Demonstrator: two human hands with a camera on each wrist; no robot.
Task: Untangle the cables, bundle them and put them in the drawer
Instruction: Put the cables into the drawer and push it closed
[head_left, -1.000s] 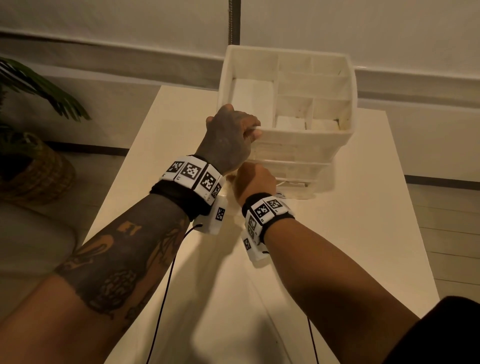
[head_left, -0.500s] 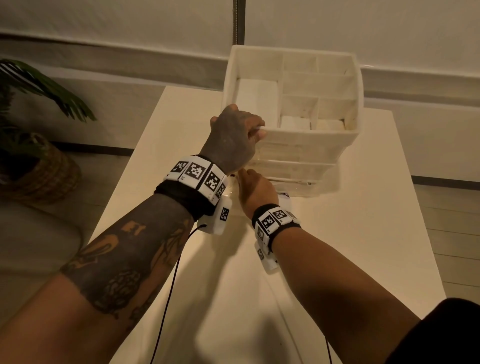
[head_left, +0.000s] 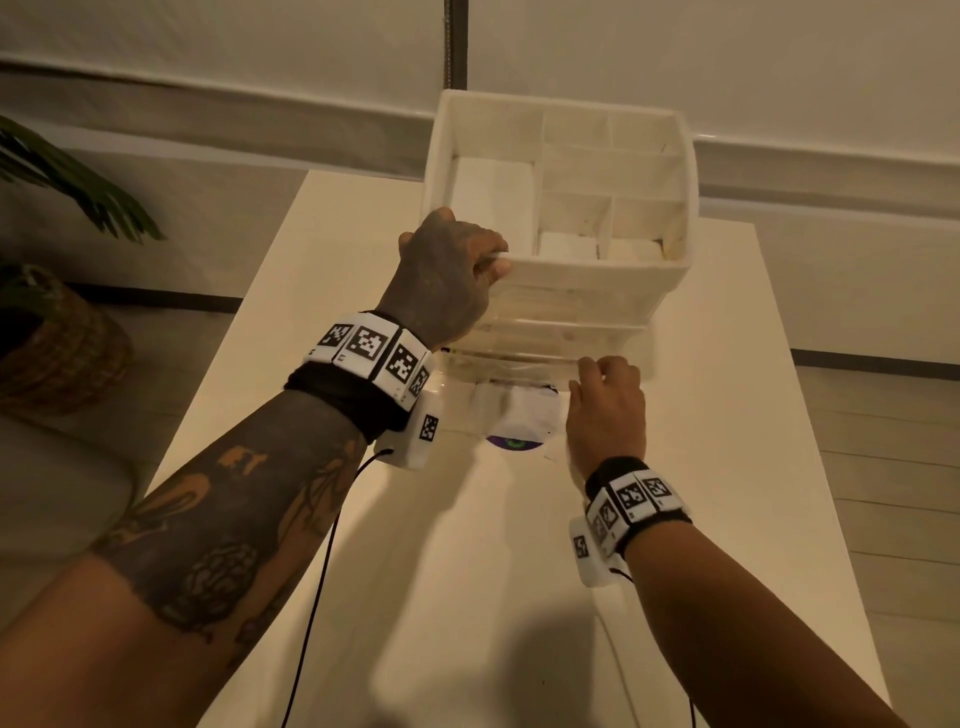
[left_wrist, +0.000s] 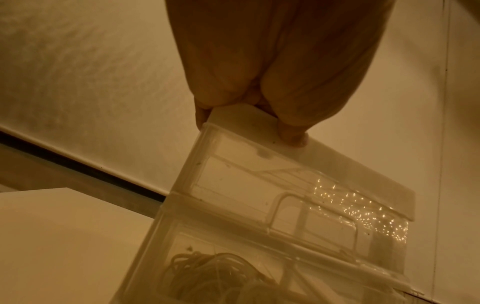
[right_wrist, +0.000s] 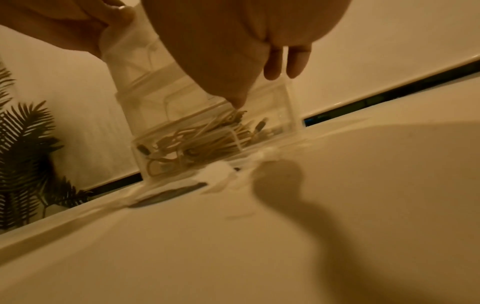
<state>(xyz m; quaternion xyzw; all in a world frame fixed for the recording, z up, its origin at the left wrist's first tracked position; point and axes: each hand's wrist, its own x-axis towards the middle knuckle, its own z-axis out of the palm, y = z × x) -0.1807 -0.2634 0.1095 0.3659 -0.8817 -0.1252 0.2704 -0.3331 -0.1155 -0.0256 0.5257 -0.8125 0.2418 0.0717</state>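
A white plastic drawer organizer (head_left: 597, 273) with open top compartments stands on the pale table (head_left: 467, 571). My left hand (head_left: 483, 262) grips its top front-left corner, fingers over the rim and thumb (left_wrist: 293, 135) on the front face. Coiled cables (right_wrist: 202, 139) lie inside the clear bottom drawer (head_left: 514, 358), and the left wrist view also shows the cables (left_wrist: 207, 275) through the drawer front. My right hand (head_left: 597, 371) is at the right end of that drawer's front with relaxed fingers (right_wrist: 272, 65) touching it and holding nothing.
White tape and a round purple-green mark (head_left: 514, 441) lie on the table just in front of the organizer. A wicker basket (head_left: 57, 343) with a plant (head_left: 78, 182) stands on the floor at the left. The wall is close behind the organizer.
My right hand has slid from under my left wrist rightwards along the bottom drawer's front. My left hand has kept its grip on the organizer's corner.
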